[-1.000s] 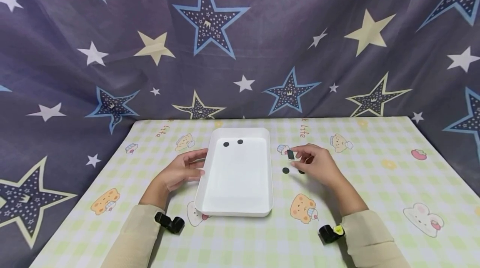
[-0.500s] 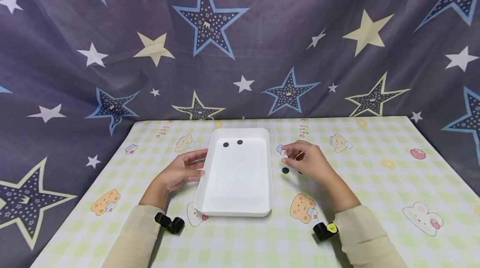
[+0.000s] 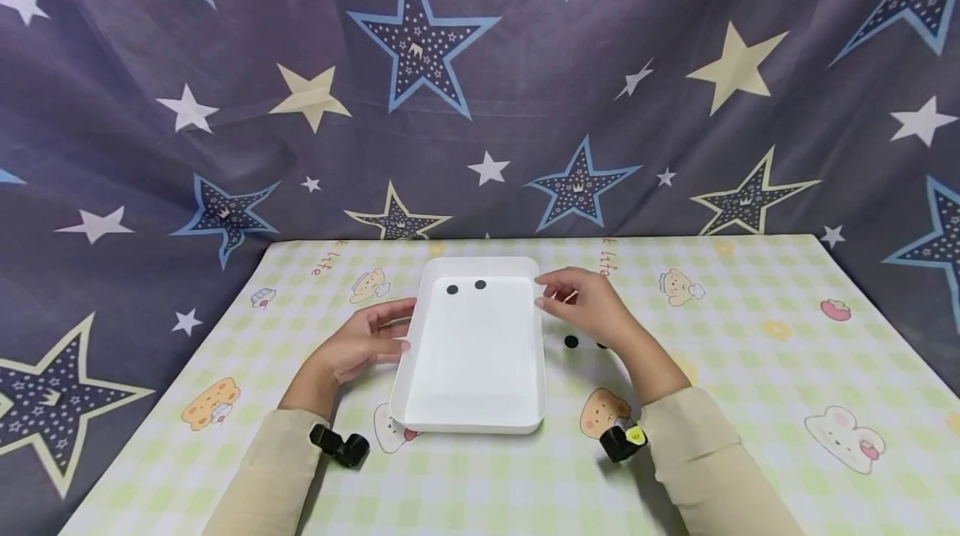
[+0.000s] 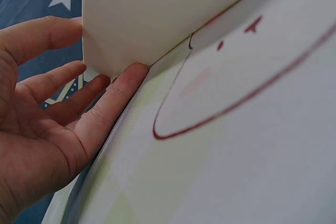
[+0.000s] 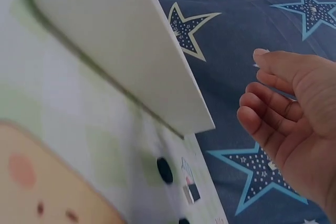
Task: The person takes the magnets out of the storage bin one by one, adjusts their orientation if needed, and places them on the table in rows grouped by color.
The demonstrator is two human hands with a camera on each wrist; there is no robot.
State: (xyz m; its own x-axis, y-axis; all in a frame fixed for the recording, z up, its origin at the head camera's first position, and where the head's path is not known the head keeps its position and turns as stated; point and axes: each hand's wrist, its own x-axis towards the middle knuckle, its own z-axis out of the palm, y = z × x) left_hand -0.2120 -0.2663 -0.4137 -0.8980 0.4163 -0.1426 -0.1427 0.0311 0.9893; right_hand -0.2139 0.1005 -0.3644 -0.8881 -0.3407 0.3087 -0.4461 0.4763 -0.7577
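**Tray at centre, left hand against its wall, right hand free**

Clock read from the middle of the tray, 12 at its far edge, head view.

Left hand [image 3: 358, 344], at 9: fingers spread and nearly straight, tips laid against the outer wall. Nothing gripped; contact light, presumably to keep the tray from sliding.

White tray [image 3: 474, 357]: flat on the checked cloth [image 3: 450, 486], centred between both arms, long side running 12 to 6. Probably set there so either hand could reach inside. Two black discs lay on its floor, one at 11 [image 3: 452, 289], one at 12 [image 3: 480, 284], side by side and apart; the pairing looked deliberate.

Right hand [image 3: 592, 307], between 2 and 3: hung beside the rim, thumb and fingers loosely bent with a gap between. No object seen in it; right wrist view showed the fingertips clear of the wall.

At 3, outside the tray: a near disc [image 3: 572, 342] on the cloth, a far disc [image 3: 602, 345] mostly hidden by the hand. Small dark-and-white piece [image 5: 194, 191] appeared to lie by them, likely within easy pick-up range; the hand hid it from the head camera.
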